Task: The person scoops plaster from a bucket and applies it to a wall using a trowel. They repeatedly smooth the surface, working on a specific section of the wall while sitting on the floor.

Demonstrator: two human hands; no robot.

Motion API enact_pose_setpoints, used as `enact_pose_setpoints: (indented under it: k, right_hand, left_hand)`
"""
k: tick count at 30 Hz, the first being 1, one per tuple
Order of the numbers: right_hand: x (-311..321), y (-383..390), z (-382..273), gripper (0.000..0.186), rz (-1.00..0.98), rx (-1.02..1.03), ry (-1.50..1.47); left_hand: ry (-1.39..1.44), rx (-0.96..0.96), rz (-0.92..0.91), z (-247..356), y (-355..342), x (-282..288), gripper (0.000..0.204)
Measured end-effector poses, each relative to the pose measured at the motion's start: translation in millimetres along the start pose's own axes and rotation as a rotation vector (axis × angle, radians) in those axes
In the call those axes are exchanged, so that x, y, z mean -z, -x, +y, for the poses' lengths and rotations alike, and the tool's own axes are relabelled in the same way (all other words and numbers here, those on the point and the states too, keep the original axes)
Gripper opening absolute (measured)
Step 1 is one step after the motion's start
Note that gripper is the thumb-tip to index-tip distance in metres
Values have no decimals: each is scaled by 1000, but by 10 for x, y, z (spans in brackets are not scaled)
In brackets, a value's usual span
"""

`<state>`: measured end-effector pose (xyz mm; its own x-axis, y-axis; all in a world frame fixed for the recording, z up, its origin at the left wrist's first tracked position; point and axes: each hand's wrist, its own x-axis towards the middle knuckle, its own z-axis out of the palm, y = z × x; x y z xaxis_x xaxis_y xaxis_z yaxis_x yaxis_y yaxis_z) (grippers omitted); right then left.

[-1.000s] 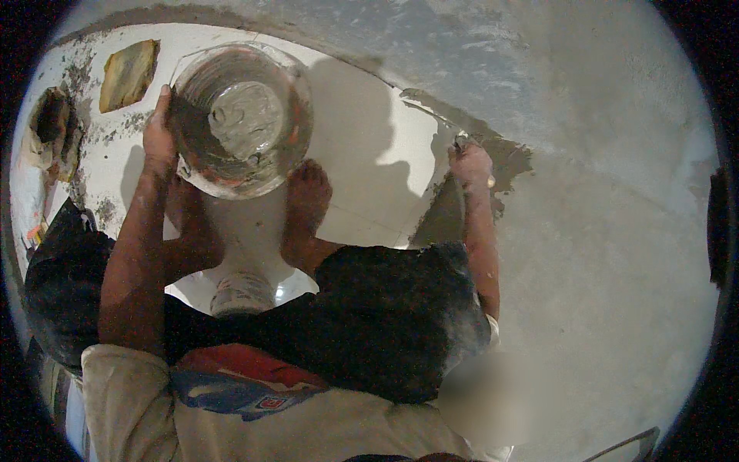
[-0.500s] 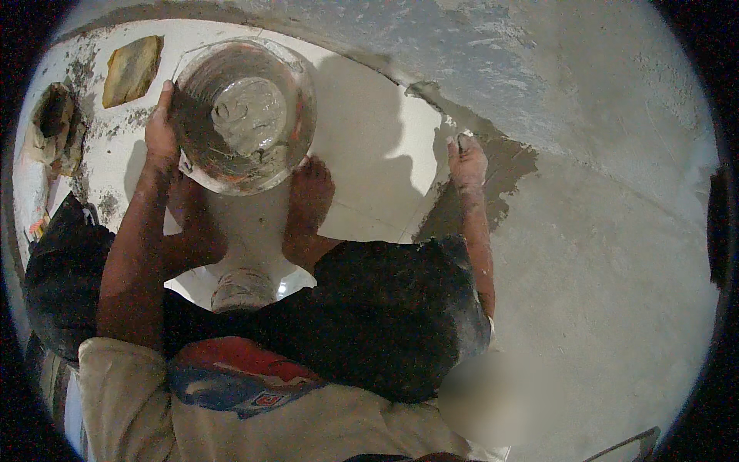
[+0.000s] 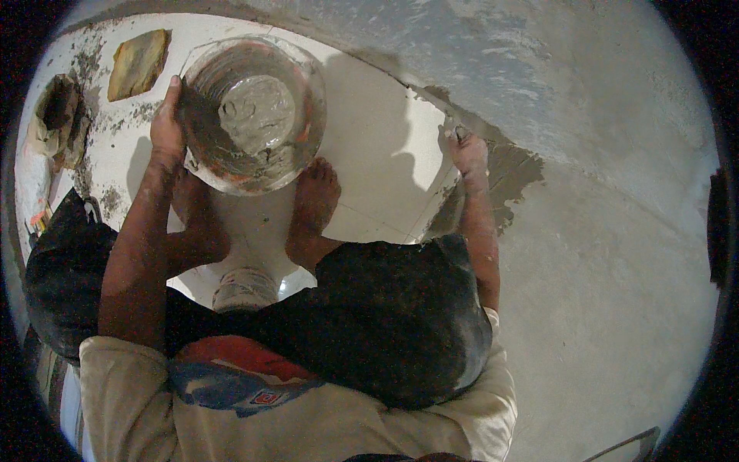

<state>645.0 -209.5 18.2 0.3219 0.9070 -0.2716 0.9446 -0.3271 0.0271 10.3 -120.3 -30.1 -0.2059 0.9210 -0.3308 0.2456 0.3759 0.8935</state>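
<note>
My left hand [image 3: 168, 127] grips the left rim of a round, mortar-smeared bucket [image 3: 312, 85] that stands in front of my bare feet. Wet grey mortar [image 3: 258, 115] lies in the bottom of it. Out to the right, my right hand [image 3: 467, 152] is closed against the wall, over a dark wet patch of mortar [image 3: 517, 175]. A small dark bit shows at its fingers, but the rest of what it holds is hidden.
A yellowish sponge-like block [image 3: 138, 65] lies on the white floor at the far left, among dark crumbs. Beside it is an opened, dirty bag [image 3: 58, 115]. A grey plastered wall [image 3: 600, 269] runs along the right. Under me stands a mortar-stained round container [image 3: 245, 289].
My right hand has shifted slightly up and tilted along the wet patch. The bucket and my left hand sit a little further right in view; the left grip is unchanged.
</note>
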Motion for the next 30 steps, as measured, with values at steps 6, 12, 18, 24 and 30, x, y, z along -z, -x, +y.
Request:
enact_pose_setpoints:
  k: [6, 12, 18, 24, 30]
  right_hand:
    - [121, -30, 134, 51, 156, 61, 5]
    - [186, 267, -167, 51, 91, 66, -8]
    - [-56, 10, 3, 53, 73, 42, 96]
    - [418, 227, 145, 49, 246, 104, -280]
    - [386, 199, 130, 54, 44, -26, -155]
  left_hand:
    - [-68, 11, -39, -239, -137, 115, 43]
    - [232, 246, -17, 343, 72, -26, 49]
    - [68, 192, -3, 317, 70, -34, 53]
    - [38, 132, 10, 214, 67, 26, 61]
    - [267, 292, -28, 225, 22, -12, 63]
